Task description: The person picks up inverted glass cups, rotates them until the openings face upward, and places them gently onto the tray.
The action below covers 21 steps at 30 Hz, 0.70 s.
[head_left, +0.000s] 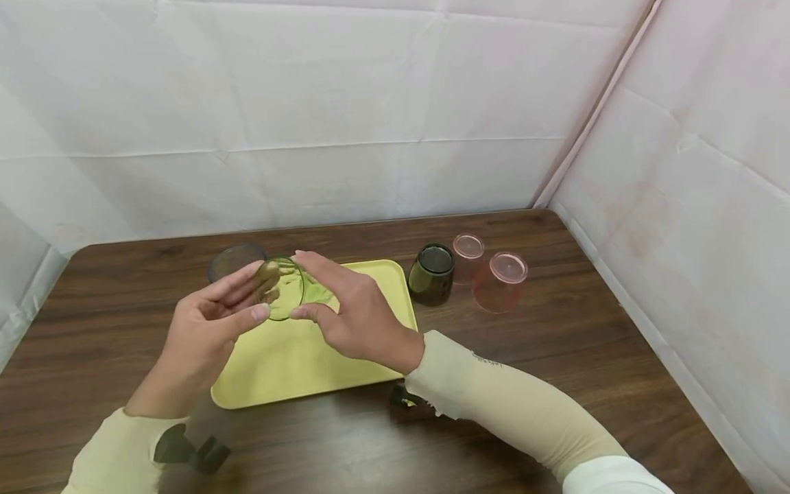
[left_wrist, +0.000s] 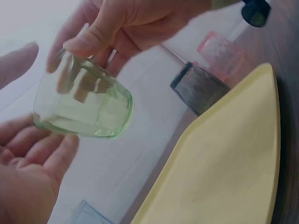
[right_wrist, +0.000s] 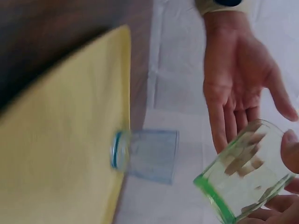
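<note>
A clear green drinking glass (head_left: 287,291) is held above the yellow tray (head_left: 290,363), tilted with its rim toward the head camera. My right hand (head_left: 364,312) grips the glass by its side, thumb on one side and fingers on the other, as the left wrist view shows. Beside the glass is my left hand (head_left: 200,329), its fingers extended and the fingertips at the wall of the glass. In the right wrist view, the left palm (right_wrist: 240,70) faces the glass, thumb apart from it. The glass base (right_wrist: 215,198) looks thick and bright green.
Behind the left hand stands a bluish glass (right_wrist: 152,156), at the tray's far side. Right of the tray are an upside-down dark green glass (head_left: 431,274) and two upside-down pink glasses, one in front (head_left: 501,281) and one behind (head_left: 468,257). White cloth walls (head_left: 345,103) border the wooden table (head_left: 555,357).
</note>
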Motion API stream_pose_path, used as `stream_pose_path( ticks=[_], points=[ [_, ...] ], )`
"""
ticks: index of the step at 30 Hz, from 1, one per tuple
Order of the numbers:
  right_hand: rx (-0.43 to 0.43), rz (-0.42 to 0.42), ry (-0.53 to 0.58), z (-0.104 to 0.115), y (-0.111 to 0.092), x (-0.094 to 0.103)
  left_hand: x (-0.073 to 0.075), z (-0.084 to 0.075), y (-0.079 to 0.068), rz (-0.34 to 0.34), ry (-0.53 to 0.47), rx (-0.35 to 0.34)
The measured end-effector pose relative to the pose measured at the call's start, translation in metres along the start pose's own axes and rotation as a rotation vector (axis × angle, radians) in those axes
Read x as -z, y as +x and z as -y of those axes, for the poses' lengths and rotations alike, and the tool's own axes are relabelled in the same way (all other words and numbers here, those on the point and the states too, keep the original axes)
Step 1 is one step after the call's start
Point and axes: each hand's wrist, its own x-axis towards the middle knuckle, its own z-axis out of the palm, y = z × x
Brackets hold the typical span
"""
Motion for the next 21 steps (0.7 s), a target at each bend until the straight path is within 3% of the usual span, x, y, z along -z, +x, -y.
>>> stream_pose_path(
  ticks=[6,13,16,21],
  points=[
    [-0.309,-0.028,0.456,0.005,0.001,-0.002,0.001,0.005,-0.001,0.036,0.008,0.016],
    [-0.618,-0.011,0.773,0.006,0.005,0.003,-0.016,-0.001,0.006,-0.058,0.175,0.12],
    [-0.673,0.004,0.826,0.004,0.005,0.006,-0.021,-0.003,0.007,-0.074,0.245,0.157],
    [-0.667,0.032,0.825,0.002,0.006,0.008,-0.025,-0.007,0.008,-0.075,0.338,0.156]
  ],
)
